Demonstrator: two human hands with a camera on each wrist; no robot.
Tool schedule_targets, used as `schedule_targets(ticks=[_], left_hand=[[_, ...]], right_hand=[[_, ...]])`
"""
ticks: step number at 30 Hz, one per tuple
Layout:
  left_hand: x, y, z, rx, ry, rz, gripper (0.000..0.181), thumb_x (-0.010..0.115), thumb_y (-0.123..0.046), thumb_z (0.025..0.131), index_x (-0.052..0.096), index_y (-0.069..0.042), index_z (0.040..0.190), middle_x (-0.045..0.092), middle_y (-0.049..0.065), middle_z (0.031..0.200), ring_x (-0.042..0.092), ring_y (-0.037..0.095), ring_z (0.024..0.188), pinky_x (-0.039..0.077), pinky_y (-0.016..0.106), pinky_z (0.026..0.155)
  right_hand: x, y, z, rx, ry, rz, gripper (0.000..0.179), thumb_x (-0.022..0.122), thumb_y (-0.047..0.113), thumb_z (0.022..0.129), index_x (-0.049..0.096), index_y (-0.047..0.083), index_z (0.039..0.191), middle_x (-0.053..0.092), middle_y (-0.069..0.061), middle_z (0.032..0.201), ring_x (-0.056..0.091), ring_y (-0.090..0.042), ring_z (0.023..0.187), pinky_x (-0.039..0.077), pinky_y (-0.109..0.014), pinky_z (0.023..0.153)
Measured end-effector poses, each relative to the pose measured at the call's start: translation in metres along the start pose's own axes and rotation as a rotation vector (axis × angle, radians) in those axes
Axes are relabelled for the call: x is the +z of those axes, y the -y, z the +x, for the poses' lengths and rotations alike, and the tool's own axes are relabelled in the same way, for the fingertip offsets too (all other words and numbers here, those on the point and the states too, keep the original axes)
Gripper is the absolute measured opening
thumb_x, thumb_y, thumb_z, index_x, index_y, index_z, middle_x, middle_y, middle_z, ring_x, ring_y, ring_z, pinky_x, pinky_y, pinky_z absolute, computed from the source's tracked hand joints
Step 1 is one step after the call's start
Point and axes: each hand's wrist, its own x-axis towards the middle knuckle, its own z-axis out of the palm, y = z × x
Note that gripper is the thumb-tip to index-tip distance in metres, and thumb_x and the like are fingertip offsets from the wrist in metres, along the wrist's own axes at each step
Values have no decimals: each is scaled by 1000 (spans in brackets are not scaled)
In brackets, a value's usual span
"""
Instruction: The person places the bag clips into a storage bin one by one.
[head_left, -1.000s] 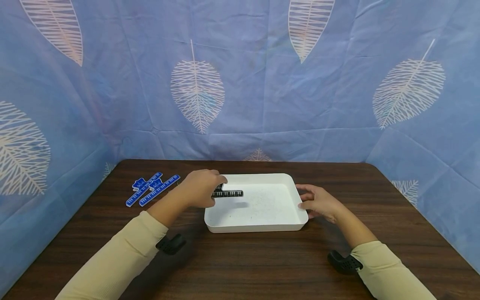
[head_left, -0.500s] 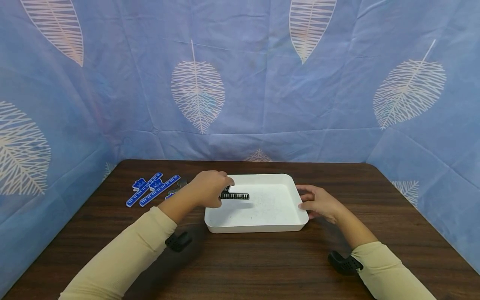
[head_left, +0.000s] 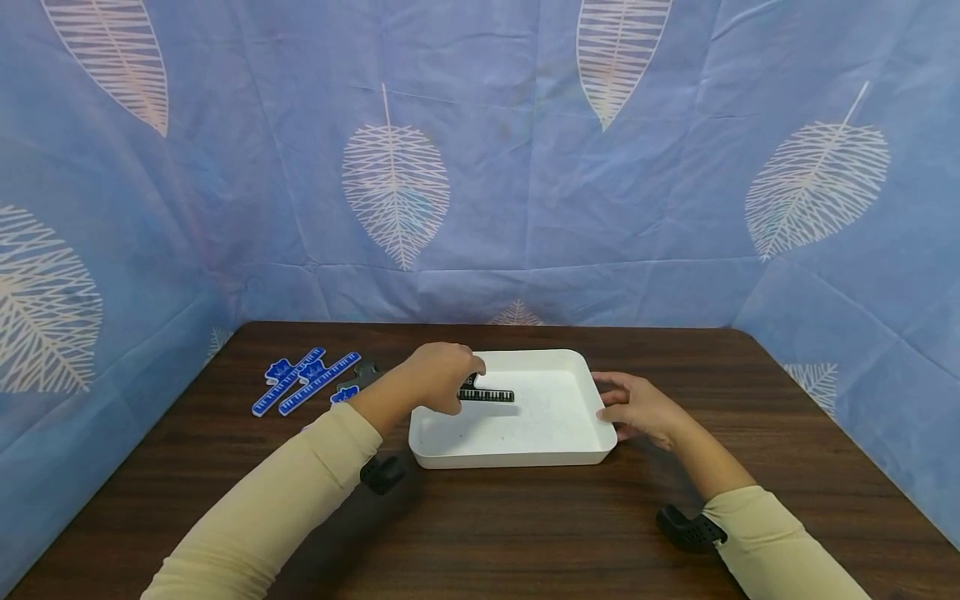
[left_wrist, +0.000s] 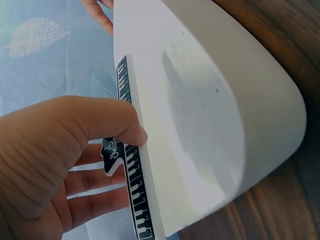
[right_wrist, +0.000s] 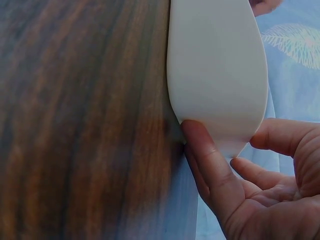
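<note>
My left hand (head_left: 441,377) pinches a black music page clip (head_left: 487,396) printed with piano keys, holding it over the left part of a shallow white tray (head_left: 517,458). In the left wrist view, the thumb lies across the front of the clip (left_wrist: 137,192) and the fingers are behind it. At the opposite end, my right hand (head_left: 637,407) holds the tray's short side. The right wrist view has its thumb at the rim and other fingers against the outer wall (right_wrist: 217,75).
Two blue piano-key clips (head_left: 318,383) lie slanted on the left of the dark wooden table (head_left: 525,533). Beside them a black clip (head_left: 365,373) and another blue one (head_left: 345,394) are partly hidden by my left forearm. A blue leaf-patterned cloth (head_left: 480,167) hangs behind the table.
My left hand has moved right with the black clip, farther over the tray. More of the clips behind that forearm now shows. The right hand and tray have stayed put.
</note>
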Motion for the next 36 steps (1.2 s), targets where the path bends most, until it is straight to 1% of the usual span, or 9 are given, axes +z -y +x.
schedule_targets(ticks=[2, 7, 15, 20, 27, 33, 36], left_hand=[[-1, -1, 4, 2, 11, -2, 55, 80, -17, 73, 65, -14, 126, 67, -1, 107, 62, 15, 89, 54, 35, 70], [-2, -4, 13, 2, 36, -15, 55, 79, -18, 74, 65, -15, 127, 67, -2, 107, 61, 14, 87, 54, 35, 72], [0, -8, 25, 1, 67, -13, 54, 80, -21, 74, 66, -16, 126, 68, -3, 105, 58, 12, 83, 53, 34, 71], [1, -9, 36, -2, 77, -8, 54, 80, -23, 75, 66, -16, 127, 68, -3, 106, 57, 12, 85, 53, 33, 75], [4, -8, 52, 33, 90, 5, 52, 79, -24, 77, 65, -17, 127, 68, -4, 108, 57, 12, 85, 52, 32, 74], [3, -13, 62, 54, 98, 3, 51, 77, -22, 78, 65, -17, 127, 68, -4, 109, 57, 12, 87, 51, 31, 74], [4, -15, 67, 72, 93, -2, 50, 76, -21, 78, 65, -16, 127, 68, -3, 110, 58, 12, 88, 51, 31, 77]], right_hand=[[0, 0, 0, -2, 1, 3, 76, 63, -2, 90, 19, -6, 151, 51, -35, 130, 67, -32, 95, 58, -46, 69], [-1, -2, 0, -7, 4, 3, 76, 63, -2, 90, 19, -6, 151, 51, -34, 130, 67, -32, 94, 58, -45, 68], [0, -3, 0, -10, 0, 7, 76, 65, -1, 90, 20, -5, 151, 51, -34, 130, 67, -30, 93, 58, -44, 67], [-1, -3, 0, -10, -1, 8, 75, 64, -1, 90, 21, -6, 151, 51, -35, 130, 68, -30, 92, 58, -44, 65], [-1, -1, -1, -9, 0, -4, 74, 63, -2, 90, 20, -7, 151, 52, -35, 129, 68, -30, 91, 58, -43, 64], [-1, -1, 0, -11, 1, -3, 75, 64, -2, 89, 20, -7, 150, 52, -34, 128, 68, -29, 91, 58, -43, 64], [-1, -1, 0, -9, 1, -2, 75, 64, -2, 89, 20, -7, 151, 53, -34, 128, 68, -29, 90, 58, -42, 64]])
